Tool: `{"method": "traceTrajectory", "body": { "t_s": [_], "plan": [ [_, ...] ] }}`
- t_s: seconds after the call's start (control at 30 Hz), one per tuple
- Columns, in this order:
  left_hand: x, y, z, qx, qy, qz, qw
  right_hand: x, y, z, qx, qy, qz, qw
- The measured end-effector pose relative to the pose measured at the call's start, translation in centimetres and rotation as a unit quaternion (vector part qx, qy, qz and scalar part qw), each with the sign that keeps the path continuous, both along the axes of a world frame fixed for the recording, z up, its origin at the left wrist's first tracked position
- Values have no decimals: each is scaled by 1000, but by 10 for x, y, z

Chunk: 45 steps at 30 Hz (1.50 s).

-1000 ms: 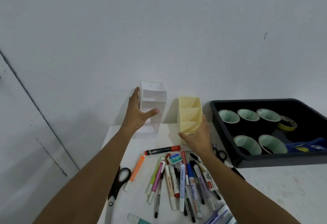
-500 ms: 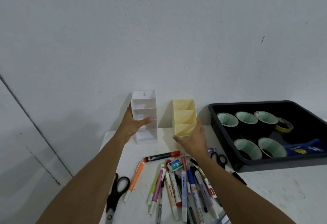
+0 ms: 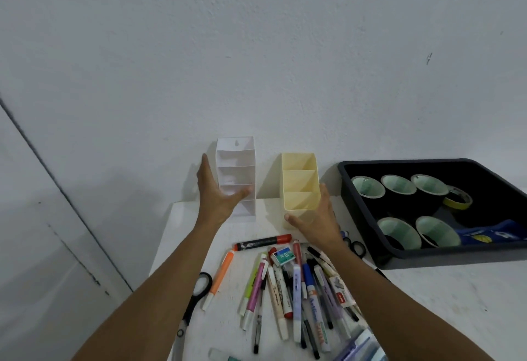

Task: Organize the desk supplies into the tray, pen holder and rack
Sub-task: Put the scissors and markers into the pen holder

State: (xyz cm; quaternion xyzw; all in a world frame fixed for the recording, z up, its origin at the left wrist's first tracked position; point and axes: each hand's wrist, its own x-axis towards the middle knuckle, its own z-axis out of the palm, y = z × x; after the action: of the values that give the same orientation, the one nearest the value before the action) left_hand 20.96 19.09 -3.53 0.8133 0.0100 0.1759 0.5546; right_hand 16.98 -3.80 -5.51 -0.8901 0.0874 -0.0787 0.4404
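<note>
A white rack (image 3: 236,158) with several stepped shelves stands at the table's back edge, against the wall. My left hand (image 3: 216,198) grips it, fingers along its left side and thumb across its front. Beside it, to the right, stands a yellow pen holder (image 3: 299,181) with three compartments. My right hand (image 3: 316,221) holds its lower part, thumb at the front corner and fingers round the right side. Both containers look empty. A heap of markers and pens (image 3: 296,283) lies in front. A black tray (image 3: 405,160) sits at the right.
The tray holds several tape rolls (image 3: 368,186), a yellow tape roll (image 3: 457,196) and a blue packet (image 3: 490,233). Black scissors (image 3: 194,300) lie at the table's left edge, and smaller scissors (image 3: 355,246) beside the tray. An orange highlighter (image 3: 222,275), a red-capped marker (image 3: 262,242) and a small box (image 3: 282,256) lie among the pens.
Both hands have shifted the white rack and the yellow pen holder a little left and back against the wall. The rack, held askew before, now faces squarely forward.
</note>
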Motion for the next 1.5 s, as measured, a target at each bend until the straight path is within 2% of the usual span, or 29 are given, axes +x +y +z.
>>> {"method": "traceTrajectory", "body": {
  "t_s": [0.17, 0.23, 0.3, 0.4, 0.5, 0.6, 0.67, 0.77, 0.83, 0.93, 1.0, 1.1, 1.23, 1.33, 1.5],
  "plan": [
    [-28, -8, -11, 43, -99, 112, 988, -31, -30, -11, -93, -20, 24, 995],
    [-42, -14, -16, 81, -132, 124, 980, -44, -42, -17, -130, -17, 44, 990],
    [-56, -22, -23, 122, -140, 85, 979, -55, -53, -23, -172, -25, 80, 982],
    [-75, -36, -35, 195, -119, -51, 972, -72, -66, -27, -229, -28, 134, 964],
    [-90, -48, -49, 279, -76, -149, 946, -88, -78, -29, -266, -45, 162, 949],
    [-111, -60, -61, 347, -88, -163, 920, -110, -93, -33, -293, -73, 164, 939],
    [-121, -66, -68, 363, -85, -154, 915, -125, -98, -31, -306, -79, 168, 934],
    [-126, -70, -76, 377, -32, -161, 912, -142, -97, -28, -356, -15, 204, 912],
    [-130, -71, -75, 373, -20, -164, 913, -143, -97, -30, -336, -5, 206, 919],
    [-137, -75, -68, 347, -35, -134, 927, -133, -94, -32, -241, 4, 137, 961],
    [-140, -72, -63, 348, -35, -101, 931, -121, -87, -29, -222, 21, 99, 970],
    [-144, -60, -59, 362, -31, -79, 928, -101, -73, -22, -227, 42, 56, 971],
    [-142, -51, -53, 372, -21, -103, 922, -82, -59, -13, -243, 98, 13, 965],
    [-136, -54, -45, 367, -20, -112, 923, -73, -53, -13, -267, 90, 7, 959],
    [-122, -64, -39, 360, -20, -134, 923, -59, -51, -8, -254, 74, 21, 964]
  ]
}}
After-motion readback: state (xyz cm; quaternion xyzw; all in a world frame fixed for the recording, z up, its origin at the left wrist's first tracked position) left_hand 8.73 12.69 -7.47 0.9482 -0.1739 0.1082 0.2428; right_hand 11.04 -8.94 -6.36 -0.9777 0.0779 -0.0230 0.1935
